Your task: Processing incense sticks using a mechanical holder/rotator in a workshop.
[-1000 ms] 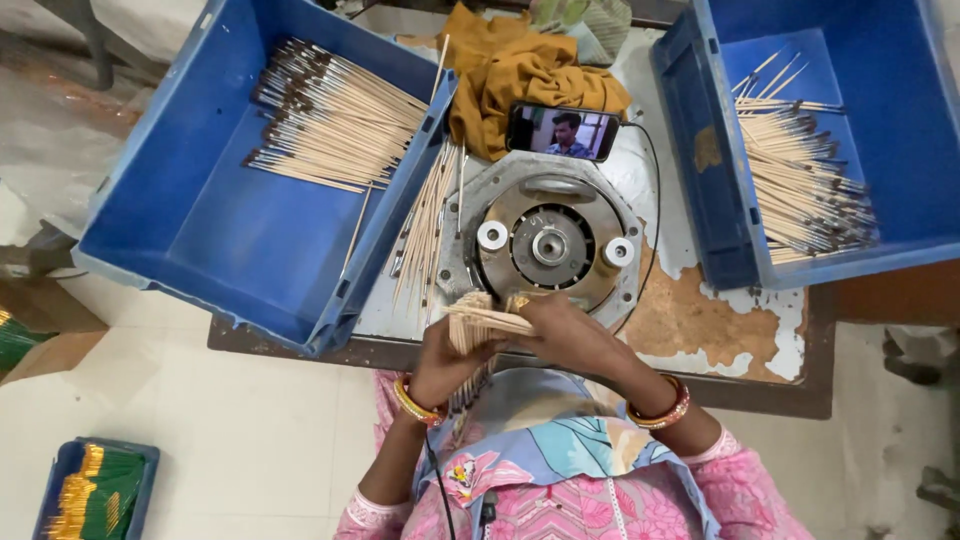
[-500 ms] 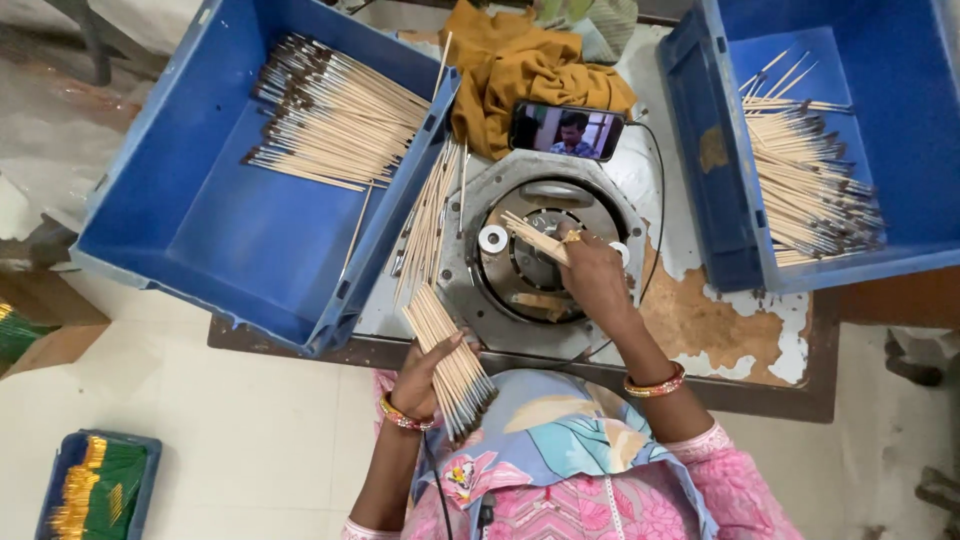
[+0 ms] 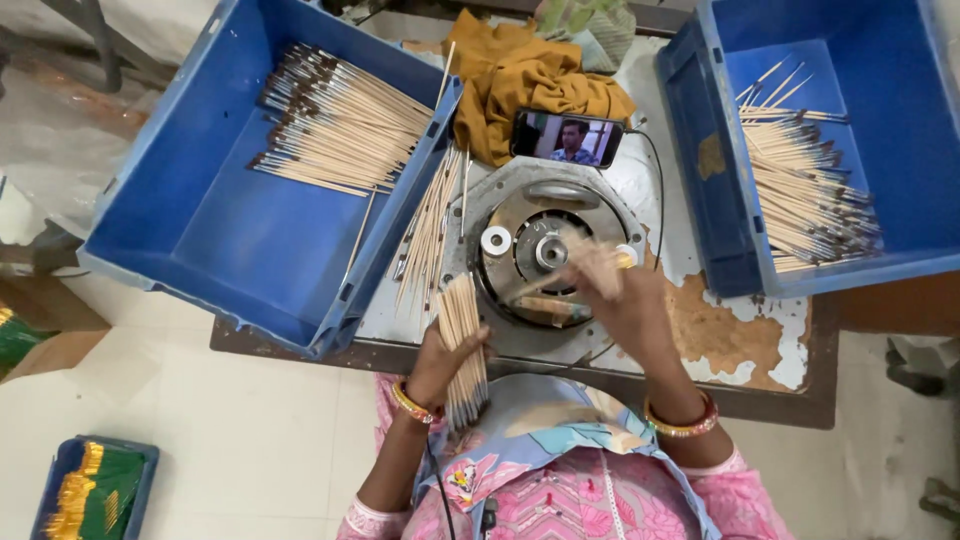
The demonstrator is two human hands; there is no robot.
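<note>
Closest to the camera, the left hand (image 3: 440, 362) is wrapped tight around a fat bundle of thin wooden sticks (image 3: 464, 348), held just off the near edge of the desk (image 3: 760, 395), with the dark tips pointing down toward the person's lap. There's a bangle on each wrist.

A bit further in, the right hand (image 3: 618, 290) is over the round metal machine (image 3: 550, 250) that sits in the middle of the desk. It's blurry, so honestly I can't tell how the fingers are set or whether they're pinching anything, though a pale stick shape shows right at the fingertips above the machine's disc.

Left of the machine, a loose row of sticks (image 3: 432, 225) lies on the desk, leaning against the wall of the left blue crate (image 3: 200, 230). That crate hangs over the left edge of the desk and has a pile of dark-tipped sticks in its far half.

Behind the machine, a phone (image 3: 567, 137) stands on its side with the screen lit, propped against a mustard-yellow cloth (image 3: 530, 80) at the far edge. Over at the right edge is the right blue crate (image 3: 880, 60) with its own heap of sticks.
</note>
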